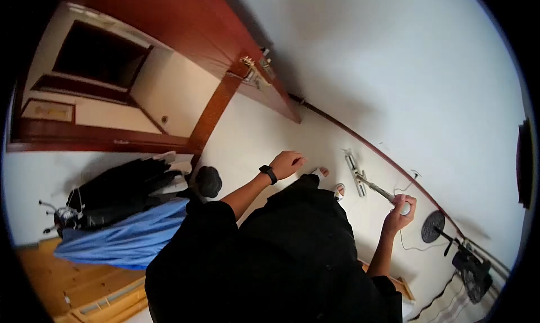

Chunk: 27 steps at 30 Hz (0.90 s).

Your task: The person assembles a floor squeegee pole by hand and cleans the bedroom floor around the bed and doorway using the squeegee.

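My right hand [400, 211] is wrapped round the pale rounded end of a mop-like tool's handle [382, 193]. The tool's flat, narrow head [355, 174] rests on the pale floor, near the wall and beyond my feet. My left hand [288, 164], with a black watch [268, 174] on the wrist, hangs in front of my body near my feet. Its fingers are loosely curled together, and I cannot make out anything in them.
A red-brown door [225, 30] stands open ahead. Dark clothes [118, 182] and a blue garment [129, 233] hang at the left, near a dark round object [208, 182]. A black fan-like stand [433, 227] and a thin cable [413, 249] lie along the right wall.
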Tool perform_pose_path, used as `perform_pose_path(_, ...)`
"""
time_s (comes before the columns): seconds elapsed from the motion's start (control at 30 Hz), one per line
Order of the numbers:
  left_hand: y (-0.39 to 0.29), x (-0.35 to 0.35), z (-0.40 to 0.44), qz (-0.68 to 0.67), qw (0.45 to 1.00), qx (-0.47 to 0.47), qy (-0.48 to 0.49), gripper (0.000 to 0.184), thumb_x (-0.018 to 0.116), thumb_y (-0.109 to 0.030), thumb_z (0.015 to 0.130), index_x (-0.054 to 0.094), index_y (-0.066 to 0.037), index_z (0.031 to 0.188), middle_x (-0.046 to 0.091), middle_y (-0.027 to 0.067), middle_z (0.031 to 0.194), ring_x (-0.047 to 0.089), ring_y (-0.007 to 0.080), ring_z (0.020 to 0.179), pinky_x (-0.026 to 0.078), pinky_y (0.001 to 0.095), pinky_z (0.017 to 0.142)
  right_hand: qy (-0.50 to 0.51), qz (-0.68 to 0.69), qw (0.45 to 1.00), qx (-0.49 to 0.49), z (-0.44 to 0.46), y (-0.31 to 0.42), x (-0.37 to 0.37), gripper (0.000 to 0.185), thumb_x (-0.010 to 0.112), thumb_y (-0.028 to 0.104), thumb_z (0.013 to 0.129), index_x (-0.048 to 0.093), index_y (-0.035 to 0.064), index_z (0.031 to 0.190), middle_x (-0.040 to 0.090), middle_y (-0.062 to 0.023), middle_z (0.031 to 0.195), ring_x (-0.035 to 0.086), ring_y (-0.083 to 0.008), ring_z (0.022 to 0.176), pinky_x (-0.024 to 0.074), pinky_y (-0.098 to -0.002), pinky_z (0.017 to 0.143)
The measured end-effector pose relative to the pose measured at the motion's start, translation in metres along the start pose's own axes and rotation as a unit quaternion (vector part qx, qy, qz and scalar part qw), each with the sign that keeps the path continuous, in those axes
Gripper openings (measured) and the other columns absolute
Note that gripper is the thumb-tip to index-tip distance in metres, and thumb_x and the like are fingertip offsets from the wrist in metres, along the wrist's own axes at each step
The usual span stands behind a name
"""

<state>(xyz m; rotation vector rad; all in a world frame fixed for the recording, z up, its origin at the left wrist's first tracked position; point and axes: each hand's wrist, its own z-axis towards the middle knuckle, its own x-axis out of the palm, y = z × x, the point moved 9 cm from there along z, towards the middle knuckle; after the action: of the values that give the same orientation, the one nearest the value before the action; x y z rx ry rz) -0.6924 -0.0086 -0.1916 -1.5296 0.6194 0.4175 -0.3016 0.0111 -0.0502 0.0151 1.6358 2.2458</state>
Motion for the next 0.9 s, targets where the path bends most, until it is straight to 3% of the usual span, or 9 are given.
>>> perform_pose_path(0.17,0.017,0.025,-0.081,-0.051,0.992,-0.105,-0.042,0.029,0.046,-0.020,0.098,0.053,0.002,0.081,0.057,0.0167,0.069,0.054,0.0296,0.062,0.044,0.0392,0.062,0.010,0.030,0.999,-0.027,0.001,0.003,-0.016,0.022,0.057,0.009,0.097,0.048,0.0039,0.078,0.052,-0.0038,0.069,0.047,-0.0096,0.063,0.0405,-0.0247,0.058)
perform_pose_path(0.2,0.019,0.027,-0.095,-0.046,0.992,-0.117,-0.029,0.024,0.048,-0.022,0.096,0.053,0.001,0.090,0.058,0.0187,0.073,0.056,0.0361,0.067,0.044,0.0440,0.063,-0.003,0.034,0.999,-0.028,0.005,0.004,-0.017,0.023,0.057,0.009,0.097,0.048,0.0048,0.076,0.051,-0.0029,0.067,0.045,-0.0089,0.061,0.0376,-0.0241,0.056)
perform_pose_path(0.37,0.043,0.014,-0.125,-0.038,0.993,-0.080,-0.080,0.027,0.050,-0.025,0.096,0.056,-0.001,0.085,0.059,0.0174,0.074,0.057,0.0355,0.068,0.044,0.0445,0.065,0.043,0.060,0.997,-0.030,0.013,0.045,0.052,0.026,0.056,0.007,0.097,0.047,0.0058,0.073,0.050,-0.0023,0.064,0.042,-0.0078,0.057,0.0330,-0.0230,0.052)
perform_pose_path(0.57,0.073,-0.037,-0.156,-0.060,0.990,-0.110,-0.058,0.041,0.051,-0.034,0.097,0.057,0.001,0.076,0.060,0.0195,0.073,0.057,0.0376,0.070,0.043,0.0471,0.068,0.200,0.071,0.977,-0.038,-0.033,0.148,0.198,0.030,0.055,0.010,0.097,0.044,0.0079,0.070,0.045,-0.0012,0.057,0.036,-0.0070,0.051,0.0263,-0.0238,0.046)
perform_pose_path(0.63,0.105,0.023,-0.155,-0.025,0.998,-0.038,-0.037,0.042,0.049,-0.034,0.099,0.058,0.000,0.076,0.060,0.0201,0.071,0.056,0.0384,0.067,0.043,0.0482,0.066,0.129,0.072,0.988,-0.041,-0.091,0.102,0.147,0.031,0.054,0.009,0.098,0.042,0.0087,0.069,0.044,-0.0012,0.056,0.035,-0.0069,0.050,0.0251,-0.0235,0.045)
perform_pose_path(0.67,0.115,0.033,-0.175,-0.063,0.995,-0.043,-0.061,0.043,0.048,-0.033,0.100,0.058,0.001,0.075,0.061,0.0202,0.071,0.057,0.0384,0.067,0.043,0.0482,0.065,0.148,0.078,0.985,-0.040,-0.106,0.110,0.153,0.031,0.054,0.007,0.097,0.042,0.0085,0.069,0.044,-0.0013,0.057,0.035,-0.0067,0.050,0.0259,-0.0234,0.045)
perform_pose_path(0.77,0.146,-0.040,-0.231,-0.117,0.984,-0.062,-0.118,0.041,0.045,-0.030,0.101,0.058,0.000,0.077,0.063,0.0192,0.072,0.061,0.0372,0.068,0.045,0.0466,0.065,0.214,0.084,0.972,-0.038,-0.133,0.179,0.250,0.030,0.054,0.007,0.096,0.041,0.0083,0.069,0.044,-0.0010,0.057,0.035,-0.0068,0.050,0.0260,-0.0239,0.044)
perform_pose_path(0.83,0.161,-0.040,-0.241,-0.234,0.963,-0.090,-0.098,0.031,0.046,-0.026,0.100,0.060,-0.001,0.089,0.065,0.0188,0.078,0.063,0.0373,0.073,0.049,0.0450,0.068,0.277,0.112,0.953,-0.045,-0.133,0.186,0.299,0.030,0.053,0.006,0.096,0.040,0.0091,0.069,0.043,-0.0007,0.057,0.034,-0.0065,0.050,0.0255,-0.0245,0.044)
perform_pose_path(0.9,0.174,-0.052,-0.253,-0.254,0.955,-0.076,-0.136,0.024,0.045,-0.021,0.100,0.059,-0.002,0.095,0.066,0.0162,0.081,0.064,0.0332,0.074,0.050,0.0414,0.069,0.332,0.139,0.930,-0.069,-0.144,0.201,0.348,0.030,0.051,0.005,0.096,0.040,0.0093,0.069,0.042,-0.0004,0.056,0.032,-0.0059,0.050,0.0256,-0.0246,0.044)
